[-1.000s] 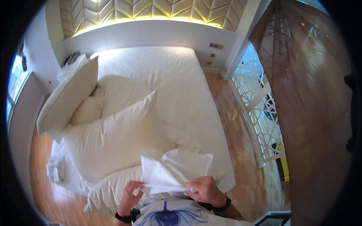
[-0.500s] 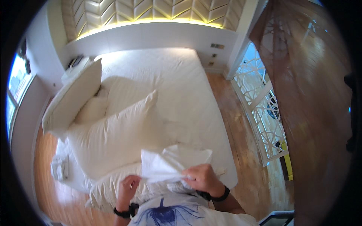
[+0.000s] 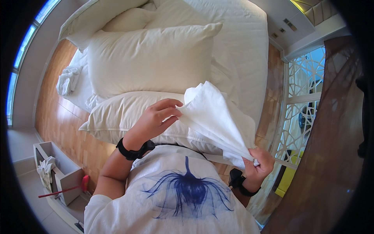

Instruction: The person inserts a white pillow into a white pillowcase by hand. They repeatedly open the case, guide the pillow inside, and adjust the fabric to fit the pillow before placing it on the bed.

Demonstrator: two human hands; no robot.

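Note:
I hold a white cloth, seemingly a pillowcase (image 3: 218,113), stretched slantwise in front of my chest. My right hand (image 3: 260,165) is closed around its gathered lower end, with a bunched bit showing by the thumb. At the opposite edge, the fingertips of my left hand (image 3: 159,115) take the fabric lightly; the thumb's grip is partly hidden. Beneath the cloth, against my body, lies a cream pillow (image 3: 124,113). Beyond it a larger plump cream pillow (image 3: 152,58) rests on the bed.
More pillows (image 3: 93,19) are heaped at the far left of the white bed (image 3: 243,50). A crumpled white cloth (image 3: 69,80) hangs at the bed's left edge. An open drawer unit (image 3: 72,181) stands at lower left. A white lattice screen (image 3: 300,113) is on the right.
My view has tipped down and toward my body. The pillowcase has swung from level to slanting, my right hand moving right and down while my left lifts its other edge.

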